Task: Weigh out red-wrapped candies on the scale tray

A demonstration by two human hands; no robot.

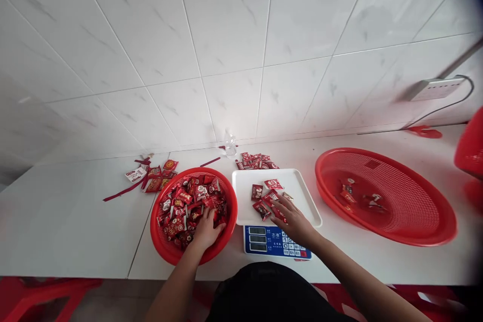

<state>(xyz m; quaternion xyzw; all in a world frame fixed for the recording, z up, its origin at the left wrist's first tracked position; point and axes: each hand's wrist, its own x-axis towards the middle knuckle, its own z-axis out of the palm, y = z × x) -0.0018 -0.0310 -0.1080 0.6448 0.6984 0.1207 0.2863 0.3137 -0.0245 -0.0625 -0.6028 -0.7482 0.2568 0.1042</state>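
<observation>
My left hand (207, 231) reaches into a round red basket (231, 209) full of small red wrapped packets (177, 224); its fingertips are among the packets, and whether they hold one is hidden. Over the white tray (305, 206) of a scale, my right hand (292, 219) has its fingers spread above several red packets (260, 209), touching or just over them. More packets lie on the tray near its fingertips. The blue keypad panel (273, 241) of the scale faces me, partly behind my right wrist.
A large red basket (418, 211) with a few packets stands at the right. Behind the tray are a packet pile (256, 162) and a clear bottle (230, 144). Packets and dark red ribbon (126, 191) lie left. A red object (471, 146) is at the right edge.
</observation>
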